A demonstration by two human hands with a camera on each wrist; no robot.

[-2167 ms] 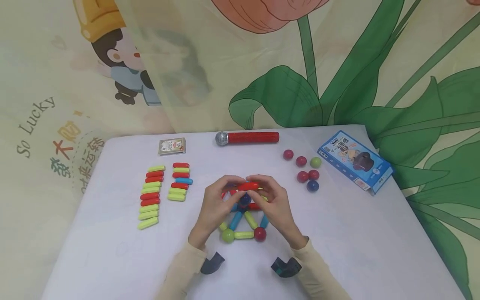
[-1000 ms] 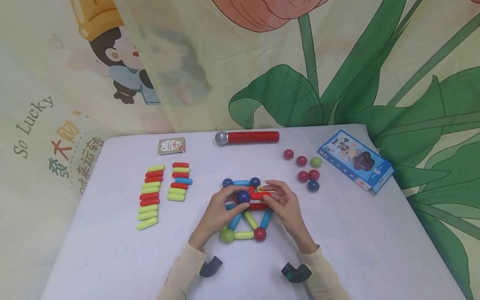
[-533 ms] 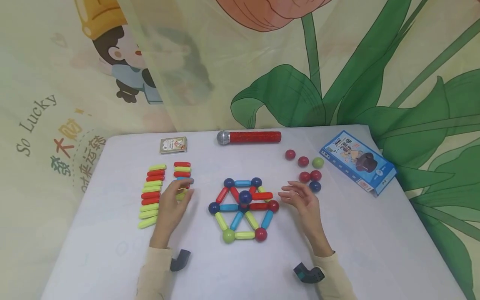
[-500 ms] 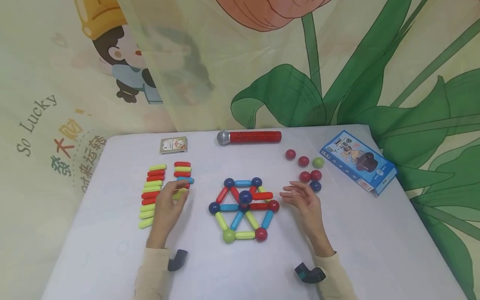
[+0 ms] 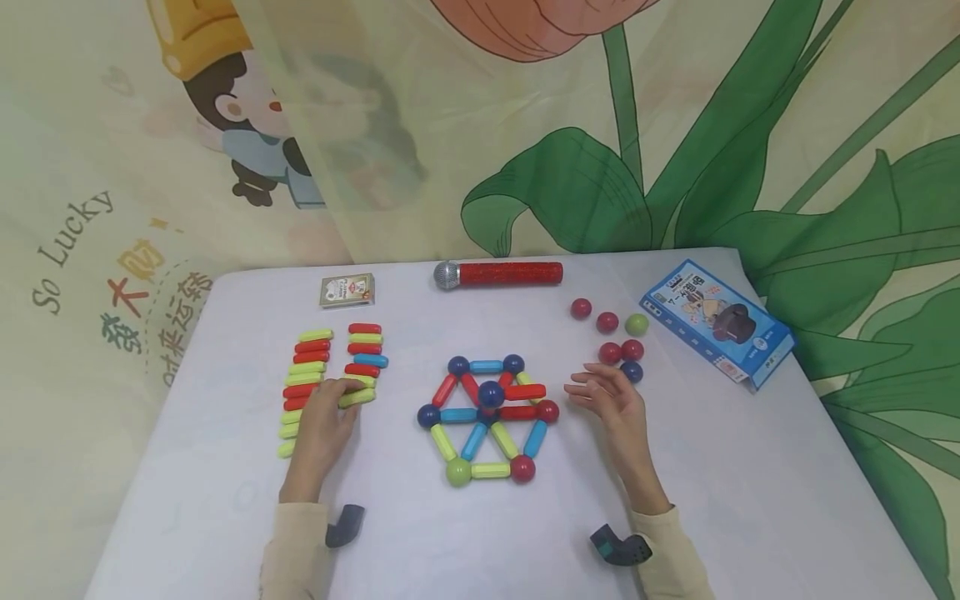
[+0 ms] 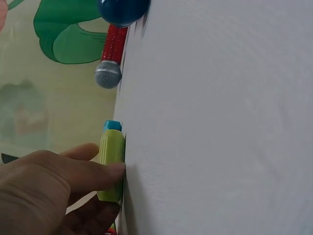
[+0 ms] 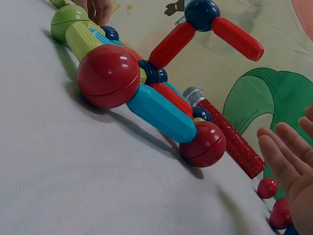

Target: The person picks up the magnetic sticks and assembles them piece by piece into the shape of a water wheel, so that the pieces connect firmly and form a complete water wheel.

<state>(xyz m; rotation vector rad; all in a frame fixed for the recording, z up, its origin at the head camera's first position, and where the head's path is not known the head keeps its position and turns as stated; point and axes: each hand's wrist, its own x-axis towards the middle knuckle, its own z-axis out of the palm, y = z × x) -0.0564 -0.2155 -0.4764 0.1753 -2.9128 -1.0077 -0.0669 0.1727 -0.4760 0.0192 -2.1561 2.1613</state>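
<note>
My left hand (image 5: pixel 322 429) is at the right-hand column of loose rods, pinching the nearest yellow-green magnetic rod (image 5: pixel 358 397) between thumb and fingers. The left wrist view shows that rod (image 6: pixel 112 147) close to the tabletop. Mid-table lies a flat hexagon of magnetic rods and balls (image 5: pixel 490 471). From its centre a red rod (image 7: pixel 172 45) rises at a slant to a dark blue ball (image 7: pixel 202 13). A second red rod (image 7: pixel 238 38) sticks out from that ball, its far end free. My right hand (image 5: pixel 615 421) hovers right of the hexagon, fingers relaxed, holding nothing.
Another column of red and yellow-green rods (image 5: pixel 309 357) is partly behind my left hand. Several loose balls (image 5: pixel 607 322) lie beyond my right hand. Toward the back are a card box (image 5: pixel 347 290), a red microphone (image 5: pixel 510 273) and a blue box (image 5: pixel 716 323).
Both hands have left the hexagon; the red rod they handled now stays on the raised blue ball. My left hand moved left and took hold of a yellow-green rod; my right hand drew back rightward.
</note>
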